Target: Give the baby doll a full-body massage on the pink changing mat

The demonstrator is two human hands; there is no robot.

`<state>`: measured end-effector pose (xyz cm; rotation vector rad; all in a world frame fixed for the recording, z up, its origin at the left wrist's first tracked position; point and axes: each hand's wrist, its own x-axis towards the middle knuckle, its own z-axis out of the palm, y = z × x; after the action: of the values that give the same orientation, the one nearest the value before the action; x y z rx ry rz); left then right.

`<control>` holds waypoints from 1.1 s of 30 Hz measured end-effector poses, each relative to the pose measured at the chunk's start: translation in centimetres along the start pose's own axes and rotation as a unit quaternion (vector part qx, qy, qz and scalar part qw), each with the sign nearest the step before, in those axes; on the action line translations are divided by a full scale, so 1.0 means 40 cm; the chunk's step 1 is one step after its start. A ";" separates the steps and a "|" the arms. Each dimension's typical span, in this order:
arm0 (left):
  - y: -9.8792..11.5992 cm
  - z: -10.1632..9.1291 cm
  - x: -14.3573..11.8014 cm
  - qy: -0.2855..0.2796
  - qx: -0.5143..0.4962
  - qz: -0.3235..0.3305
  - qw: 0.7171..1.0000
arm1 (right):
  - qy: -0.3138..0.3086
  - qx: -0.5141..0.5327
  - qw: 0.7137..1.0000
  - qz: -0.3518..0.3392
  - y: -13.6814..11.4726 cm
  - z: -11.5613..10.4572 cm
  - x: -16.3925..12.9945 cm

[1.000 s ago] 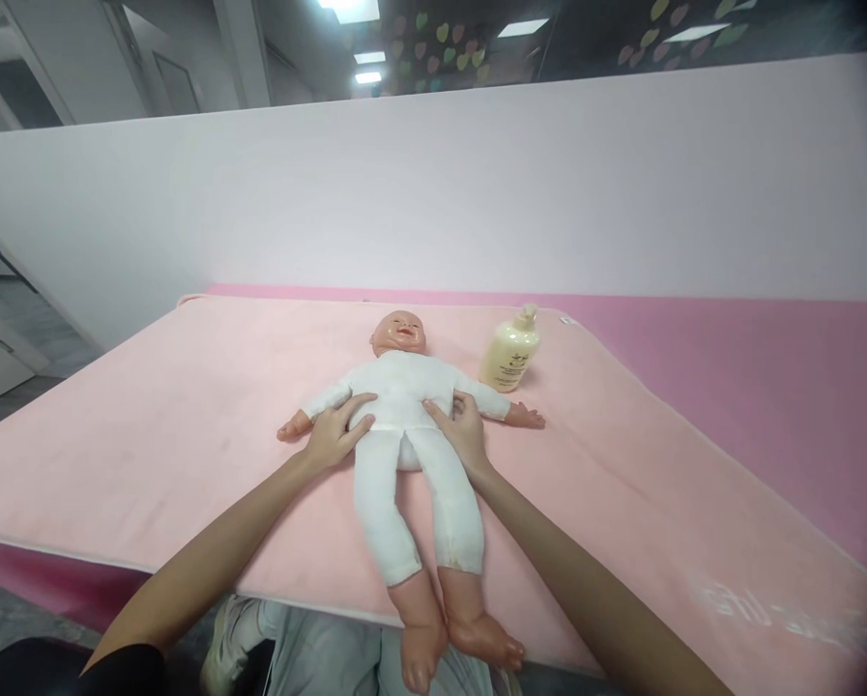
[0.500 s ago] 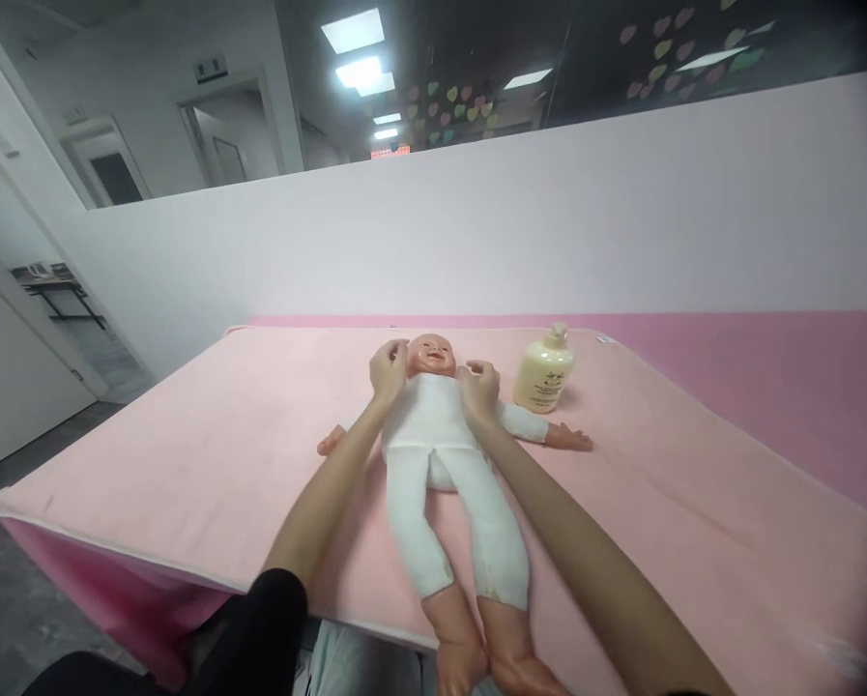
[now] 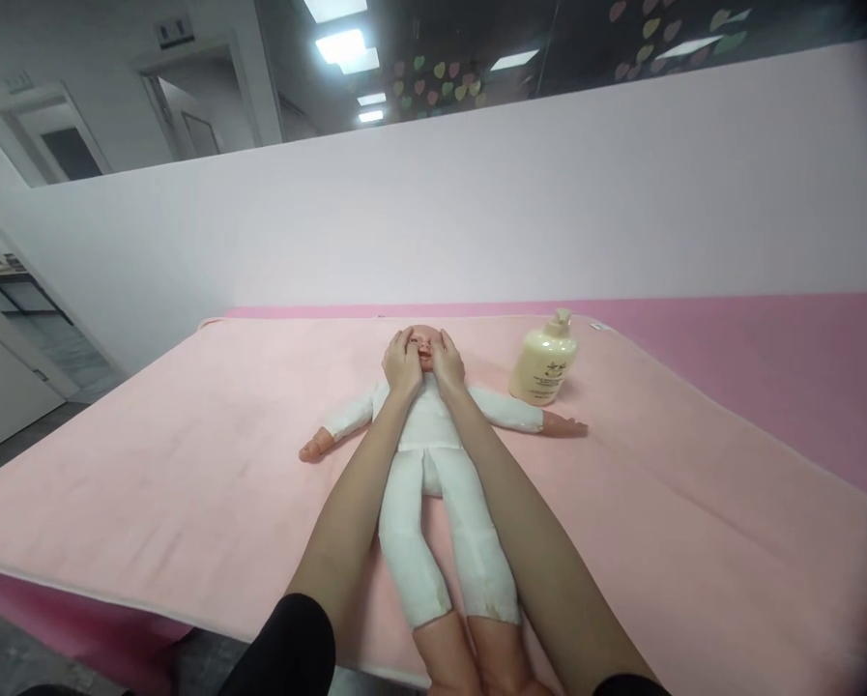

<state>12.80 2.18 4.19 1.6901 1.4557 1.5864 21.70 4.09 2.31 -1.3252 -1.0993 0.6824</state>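
A baby doll [image 3: 431,416] with a white cloth body lies face up, its arms stretched out to the sides and its feet toward me. My left hand [image 3: 402,363] rests along the left side of the doll's face, fingers extended and pointing up. On the opposite cheek lies my right hand [image 3: 448,363], also with its fingers extended. Between the two hands the doll's eyes, nose and mouth partly show. Both palms are hidden against the cheeks. My forearms pass over the doll's torso and beside its legs.
Right of the doll's head stands a pale yellow pump bottle [image 3: 544,362]. A pink padded mat [image 3: 665,541] covers the table. Behind it rises a white wall [image 3: 476,213] with dark glass above. A door [image 3: 5,372] is at the left.
Both hands have moved inward from beside the doll's head and shoulders onto its cheeks, and their bent fingers have straightened. The view has shifted slightly; the bottle stays in place.
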 end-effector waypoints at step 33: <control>-0.038 0.018 0.067 0.021 -0.125 -0.032 0.991 | 0.000 0.269 0.959 0.086 0.002 -0.023 0.045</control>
<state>12.33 5.31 4.00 1.4637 1.2569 1.6992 23.22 5.34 2.74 -0.9501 -0.7261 1.0277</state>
